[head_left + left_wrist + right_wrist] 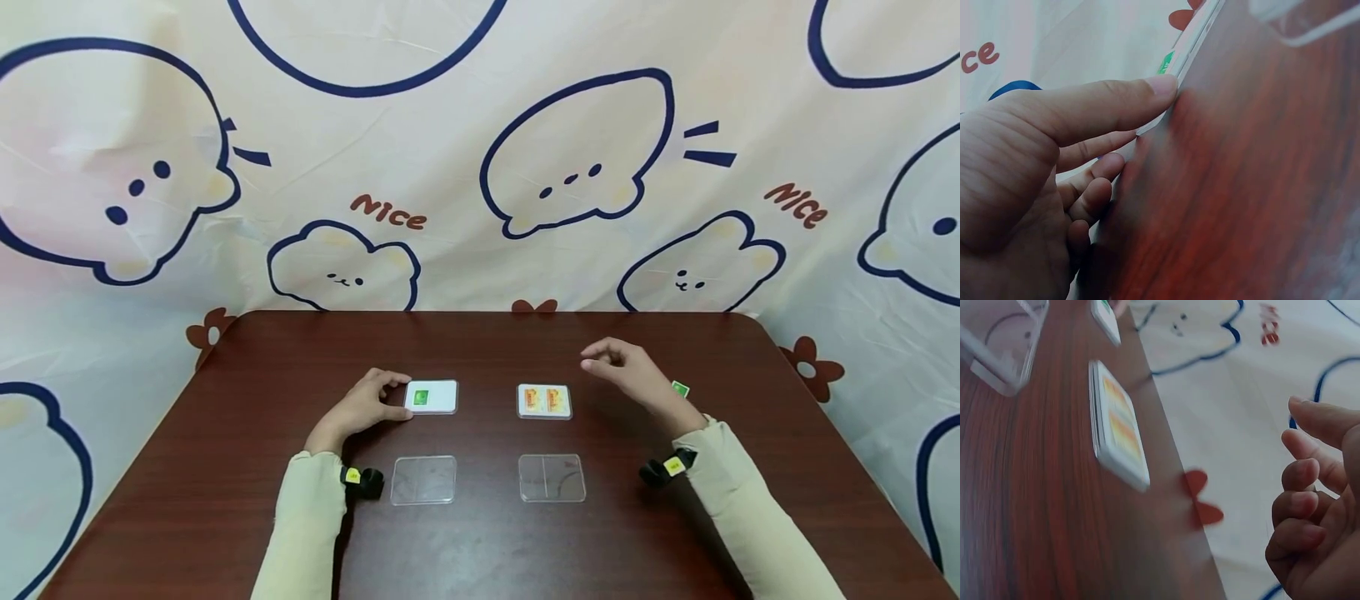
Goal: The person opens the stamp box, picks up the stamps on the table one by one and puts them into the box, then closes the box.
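Note:
My left hand (362, 406) holds a flat white card case (441, 397) at its left end, thumb and forefinger at its corners. A small green square (422, 397) shows on that white top. In the left wrist view the thumb (1129, 103) presses the case's near edge. My right hand (622, 364) is raised in the air with its fingers loosely curled and nothing in them. To its left lies a second flat case (544, 412), with two orange-yellow pictures on top; the right wrist view shows this case (1116, 428) side-on.
Two clear plastic lids, one at left (423, 481) and one at right (552, 478), lie nearer me on the dark wooden table (480, 550). A small green piece (680, 388) peeks out behind my right forearm. A patterned cloth (450, 167) hangs beyond the table's far edge.

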A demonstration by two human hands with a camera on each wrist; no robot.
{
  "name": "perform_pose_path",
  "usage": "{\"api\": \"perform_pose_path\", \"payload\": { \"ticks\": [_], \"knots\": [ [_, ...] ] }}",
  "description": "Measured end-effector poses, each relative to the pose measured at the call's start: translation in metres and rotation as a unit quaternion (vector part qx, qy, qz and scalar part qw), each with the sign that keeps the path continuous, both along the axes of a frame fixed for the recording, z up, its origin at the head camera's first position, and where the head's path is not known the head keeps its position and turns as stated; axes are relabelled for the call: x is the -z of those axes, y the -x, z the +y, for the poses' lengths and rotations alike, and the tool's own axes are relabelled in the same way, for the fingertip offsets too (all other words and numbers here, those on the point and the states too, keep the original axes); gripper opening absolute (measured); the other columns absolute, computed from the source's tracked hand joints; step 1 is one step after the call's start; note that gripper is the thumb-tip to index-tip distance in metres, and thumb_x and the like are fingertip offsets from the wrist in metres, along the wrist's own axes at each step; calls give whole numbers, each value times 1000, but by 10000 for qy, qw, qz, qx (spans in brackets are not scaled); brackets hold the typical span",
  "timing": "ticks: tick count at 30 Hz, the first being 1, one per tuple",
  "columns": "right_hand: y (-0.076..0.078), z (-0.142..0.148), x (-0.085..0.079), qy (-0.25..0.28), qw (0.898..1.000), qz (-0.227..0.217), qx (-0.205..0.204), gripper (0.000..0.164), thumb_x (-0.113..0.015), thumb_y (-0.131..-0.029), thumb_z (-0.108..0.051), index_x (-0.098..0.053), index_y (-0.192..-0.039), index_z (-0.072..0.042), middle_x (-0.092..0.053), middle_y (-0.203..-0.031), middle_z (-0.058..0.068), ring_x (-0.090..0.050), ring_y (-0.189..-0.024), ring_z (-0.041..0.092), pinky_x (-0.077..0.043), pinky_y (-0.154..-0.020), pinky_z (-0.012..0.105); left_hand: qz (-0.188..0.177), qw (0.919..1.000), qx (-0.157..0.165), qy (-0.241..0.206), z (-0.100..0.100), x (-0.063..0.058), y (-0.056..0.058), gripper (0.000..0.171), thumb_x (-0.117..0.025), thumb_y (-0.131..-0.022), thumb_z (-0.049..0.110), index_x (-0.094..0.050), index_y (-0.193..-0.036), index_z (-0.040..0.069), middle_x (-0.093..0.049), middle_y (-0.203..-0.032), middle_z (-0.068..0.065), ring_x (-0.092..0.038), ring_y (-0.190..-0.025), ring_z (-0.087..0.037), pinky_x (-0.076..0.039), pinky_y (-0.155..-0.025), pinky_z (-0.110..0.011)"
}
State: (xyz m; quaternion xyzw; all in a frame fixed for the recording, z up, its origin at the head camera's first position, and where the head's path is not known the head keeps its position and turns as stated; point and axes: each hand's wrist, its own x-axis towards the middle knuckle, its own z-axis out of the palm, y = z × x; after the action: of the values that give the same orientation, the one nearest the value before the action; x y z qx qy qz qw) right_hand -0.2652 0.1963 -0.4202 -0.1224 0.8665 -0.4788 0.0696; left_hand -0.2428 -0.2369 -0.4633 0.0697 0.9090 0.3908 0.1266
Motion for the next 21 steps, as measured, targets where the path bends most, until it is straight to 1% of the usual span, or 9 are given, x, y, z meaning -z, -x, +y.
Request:
{"api": "perform_pose_path", "payload": {
  "ticks": [2, 6, 8, 11, 12, 14, 17, 19, 21],
  "knots": [
    [-2, 15, 4, 13, 9998, 65, 178, 45, -64, -92, -38, -61, -121, -3, -50, -82, 3, -47, -80, 17, -39, -68, 30, 7, 10000, 14, 11, 0, 0, 0, 58, -79, -80, 23, -56, -132, 10, -46, -124, -14, -42, -106, -29, -40, -86, -40],
    [-7, 42, 14, 91, 9977, -103, 665, 49, -62, -92, -43, -58, -124, -5, -52, -86, 3, -47, -78, 15, -42, -67, 31, 2, 10000, 24, 56, 0, 0, 0, 58, -79, -80, 23, -56, -131, 10, -46, -124, -14, -42, -107, -29, -40, -86, -41],
    [-9, 54, 18, 177, 9956, -220, 895, 53, -61, -92, -45, -57, -126, -6, -57, -90, 1, -48, -78, 14, -44, -67, 29, -1, 10000, -8, 78, 0, 0, 0, 57, -79, -80, 23, -56, -131, 10, -46, -124, -14, -42, -107, -29, -40, -87, -41],
    [-11, 70, 22, 334, 9922, -344, 1155, 56, -61, -92, -48, -55, -127, -4, -64, -94, -6, -50, -78, 11, -46, -69, 27, 5, 9999, -74, 102, -1, 0, 0, 56, -79, -80, 22, -57, -130, 10, -46, -124, -14, -42, -107, -29, -40, -87, -41],
    [-12, 75, 22, 361, 9912, -359, 1220, 57, -60, -92, -49, -54, -126, -4, -65, -95, -9, -50, -78, 11, -47, -69, 26, 5, 9999, -92, 101, -1, 0, -1, 56, -79, -80, 22, -57, -130, 10, -45, -124, -14, -42, -107, -29, -40, -87, -41],
    [-15, 84, 23, 381, 9895, -362, 1343, 58, -60, -91, -50, -54, -125, -4, -62, -85, -12, -49, -72, 10, -46, -66, 26, 12, 9999, -95, 100, -1, 0, 0, 56, -79, -80, 22, -57, -130, 10, -46, -123, -14, -42, -107, -29, -40, -86, -41],
    [-18, 95, 24, 194, 9881, -277, 1504, 58, -59, -92, -50, -54, -126, -4, -59, -82, -16, -49, -70, 9, -46, -63, 27, 11, 9999, -61, 94, 0, 1, 0, 57, -79, -80, 23, -57, -130, 10, -46, -123, -14, -42, -107, -29, -40, -85, -40],
    [-18, 101, 26, -14, 9868, -243, 1602, 58, -58, -92, -51, -54, -127, -5, -54, -78, -14, -48, -68, 9, -45, -61, 27, 17, 9999, -54, 111, 1, 1, 1, 57, -79, -79, 23, -57, -130, 10, -46, -122, -14, -42, -106, -29, -39, -85, -39],
    [-18, 106, 28, -245, 9857, -210, 1657, 58, -57, -93, -51, -54, -128, -5, -55, -82, -11, -47, -69, 8, -45, -61, 27, 9, 9999, -62, 124, 2, 1, 2, 57, -79, -79, 23, -57, -130, 10, -46, -122, -14, -42, -106, -29, -39, -85, -39]
  ]
}}
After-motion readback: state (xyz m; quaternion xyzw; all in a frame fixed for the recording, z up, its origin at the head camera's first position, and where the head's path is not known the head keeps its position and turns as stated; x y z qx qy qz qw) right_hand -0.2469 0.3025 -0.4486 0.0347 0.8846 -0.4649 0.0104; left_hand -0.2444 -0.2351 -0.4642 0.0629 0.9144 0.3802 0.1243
